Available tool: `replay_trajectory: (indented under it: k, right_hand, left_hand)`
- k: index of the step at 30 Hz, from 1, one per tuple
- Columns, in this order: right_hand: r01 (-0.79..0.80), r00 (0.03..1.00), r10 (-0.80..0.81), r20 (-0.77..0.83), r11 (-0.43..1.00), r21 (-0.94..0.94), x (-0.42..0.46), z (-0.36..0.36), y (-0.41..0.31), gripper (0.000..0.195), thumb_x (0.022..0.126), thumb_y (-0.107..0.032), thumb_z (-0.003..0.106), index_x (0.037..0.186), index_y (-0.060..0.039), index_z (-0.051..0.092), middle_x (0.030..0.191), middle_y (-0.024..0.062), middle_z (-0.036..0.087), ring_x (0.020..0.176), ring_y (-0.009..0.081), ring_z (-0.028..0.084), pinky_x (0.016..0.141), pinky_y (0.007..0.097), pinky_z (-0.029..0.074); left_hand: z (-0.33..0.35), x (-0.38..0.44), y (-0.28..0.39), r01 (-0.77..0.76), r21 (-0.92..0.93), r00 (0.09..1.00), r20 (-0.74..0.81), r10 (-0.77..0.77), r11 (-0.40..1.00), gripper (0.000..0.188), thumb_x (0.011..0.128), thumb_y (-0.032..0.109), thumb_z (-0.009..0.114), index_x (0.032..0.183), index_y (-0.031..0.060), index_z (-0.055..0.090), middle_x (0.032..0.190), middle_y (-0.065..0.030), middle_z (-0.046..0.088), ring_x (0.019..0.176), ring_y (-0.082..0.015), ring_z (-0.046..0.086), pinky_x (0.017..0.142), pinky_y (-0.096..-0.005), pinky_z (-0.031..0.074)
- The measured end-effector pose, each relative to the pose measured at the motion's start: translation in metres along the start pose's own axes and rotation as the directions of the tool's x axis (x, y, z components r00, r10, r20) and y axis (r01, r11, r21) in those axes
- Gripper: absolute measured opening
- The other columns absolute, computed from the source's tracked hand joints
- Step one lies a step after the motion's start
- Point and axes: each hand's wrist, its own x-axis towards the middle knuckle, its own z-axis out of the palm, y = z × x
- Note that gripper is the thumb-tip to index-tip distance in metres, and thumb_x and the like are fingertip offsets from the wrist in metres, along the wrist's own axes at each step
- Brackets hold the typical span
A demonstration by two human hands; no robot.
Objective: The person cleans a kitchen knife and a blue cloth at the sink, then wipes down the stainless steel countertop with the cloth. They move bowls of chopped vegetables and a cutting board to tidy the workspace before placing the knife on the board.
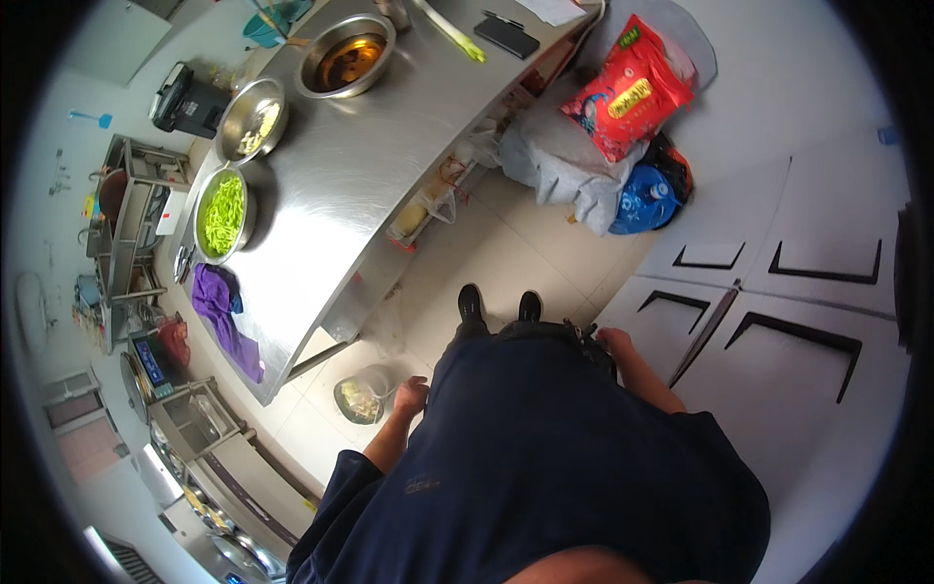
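My left hand hangs beside my left hip with the fingers curled; whether it holds anything is hard to see. Close to it on the floor stands a bin lined with a clear bag and holding food scraps. At my right hip, my right hand is by a black item at the waist, its fingers partly hidden. Before me is a stainless-steel table. On it are a steel bowl of green vegetable strips, a bowl with pale cut pieces and a basin of brown liquid.
A purple cloth, a green stalk vegetable and a black phone-like object lie on the table. White cabinet doors with black handles flank my right. Ahead are a red printed bag and a blue plastic bottle.
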Motion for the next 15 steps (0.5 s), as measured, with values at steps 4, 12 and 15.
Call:
replay_trajectory:
  k: [4,12,15]
  right_hand:
    - [0.062,0.998,-0.061,0.028,0.998,-0.029,-0.014,0.009,-0.026,0.038,0.096,-0.038,0.06,0.115,-0.0056,0.061,0.115,0.0104,0.061,0.108,0.0264,0.056,0.09,0.0492,0.047]
    - [-0.011,1.0,0.013,0.017,0.992,-0.129,-0.006,0.038,-0.046,0.053,0.095,-0.039,0.064,0.132,-0.0027,0.054,0.129,0.0135,0.058,0.117,0.0311,0.055,0.096,0.0509,0.047]
    - [-0.042,0.999,0.039,-0.022,0.986,-0.16,0.0,0.043,-0.052,0.052,0.094,-0.037,0.065,0.133,-0.0037,0.053,0.127,0.0134,0.058,0.116,0.0311,0.055,0.096,0.0517,0.047]
  left_hand:
    - [0.004,0.001,-0.009,-0.053,0.055,0.999,0.016,0.052,0.997,0.033,0.087,0.025,0.06,0.114,0.0127,0.074,0.135,-0.0089,0.064,0.12,-0.0305,0.062,0.107,-0.0371,0.047]
    - [-0.016,0.023,-0.07,-0.096,-0.341,0.918,-0.393,-0.049,0.935,0.04,0.089,0.026,0.058,0.122,0.007,0.068,0.117,-0.0207,0.07,0.112,-0.0352,0.066,0.096,-0.0422,0.052]
    - [-0.08,0.036,-0.073,-0.235,-0.495,0.816,-0.568,-0.107,0.836,0.039,0.091,0.023,0.058,0.125,0.0042,0.066,0.117,-0.0196,0.07,0.101,-0.0305,0.069,0.089,-0.039,0.054]
